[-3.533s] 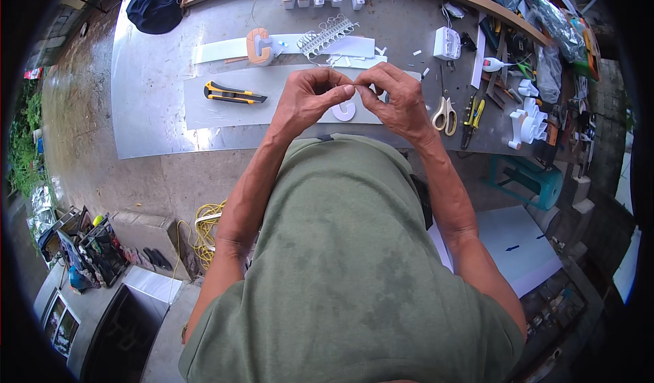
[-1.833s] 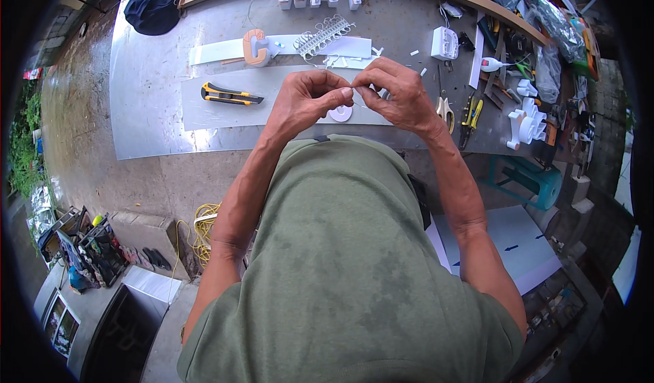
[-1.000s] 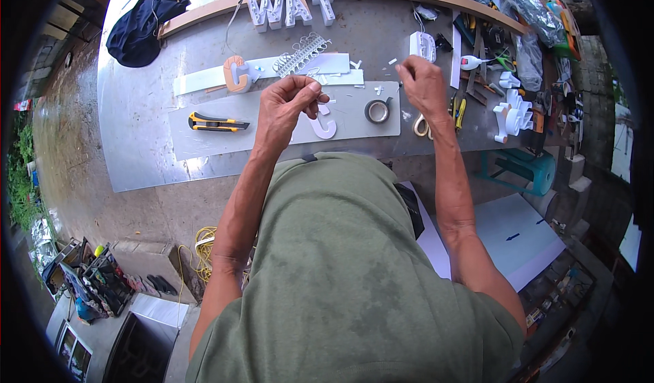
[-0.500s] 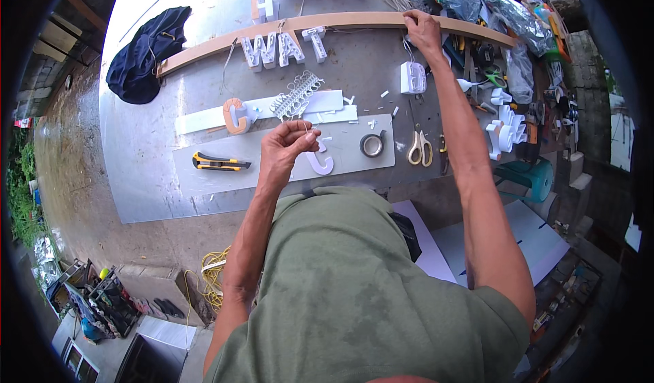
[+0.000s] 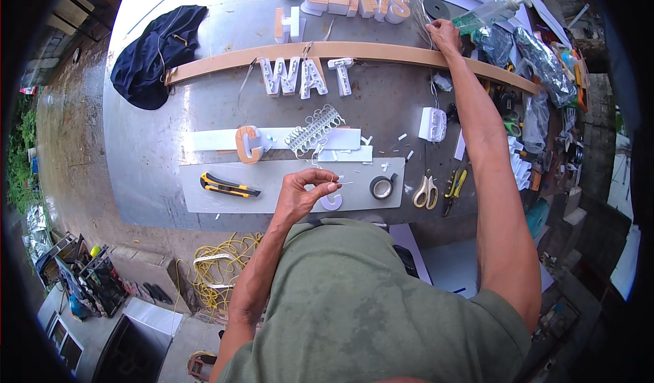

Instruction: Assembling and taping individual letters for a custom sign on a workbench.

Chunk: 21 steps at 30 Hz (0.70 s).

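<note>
My left hand pinches a thin white wire above the grey board. Just beyond it, a strip of white light modules with looped wires lies on white foam strips. My right hand is stretched past the long wooden bar, fingertips closed at a bundle of thin wires. A letter C with an orange face stands left of the modules. Under my left fingers lies a flat lilac C, partly covered. The white box letter with wires sits near my right forearm.
On the board are a yellow-black utility knife and a tape roll. Scissors and yellow-handled pliers lie to the right. White letters stand before the bar, and a green bottle lies by my right hand.
My right hand has moved from the wooden bar farther out to the wire bundle. My left hand still pinches the thin wire. The whole view has shifted, showing more of the table's far side.
</note>
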Available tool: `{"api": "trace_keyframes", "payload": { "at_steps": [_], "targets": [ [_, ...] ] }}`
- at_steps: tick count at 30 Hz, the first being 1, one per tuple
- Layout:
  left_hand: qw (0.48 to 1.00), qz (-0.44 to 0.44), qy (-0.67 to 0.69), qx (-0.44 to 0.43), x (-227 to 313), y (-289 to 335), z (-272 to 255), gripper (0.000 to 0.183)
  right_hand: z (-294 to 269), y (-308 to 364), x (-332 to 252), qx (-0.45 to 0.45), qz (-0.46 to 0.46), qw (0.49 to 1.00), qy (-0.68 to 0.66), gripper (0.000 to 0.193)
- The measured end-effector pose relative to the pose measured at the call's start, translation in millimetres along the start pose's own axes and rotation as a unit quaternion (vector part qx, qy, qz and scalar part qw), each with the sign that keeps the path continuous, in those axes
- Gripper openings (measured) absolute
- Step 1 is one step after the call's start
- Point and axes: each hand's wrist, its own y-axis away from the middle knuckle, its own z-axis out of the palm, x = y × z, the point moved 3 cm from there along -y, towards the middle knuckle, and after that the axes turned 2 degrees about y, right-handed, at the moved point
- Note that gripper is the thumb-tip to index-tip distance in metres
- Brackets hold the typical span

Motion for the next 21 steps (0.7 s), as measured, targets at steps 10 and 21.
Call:
{"api": "trace_keyframes", "payload": {
  "at_steps": [10,21],
  "targets": [
    [0.998,-0.026,-0.057,-0.024,-0.8,-37.2,9.3,0.019,-18.5,7.4,22.0,0.083,0.042,0.921,-0.377,0.022],
    [0.989,0.095,0.097,-0.052,45.1,-19.2,24.0,0.018,-130.3,245.3,-63.0,-0.134,-0.109,0.729,-0.662,0.013]
  ]
}}
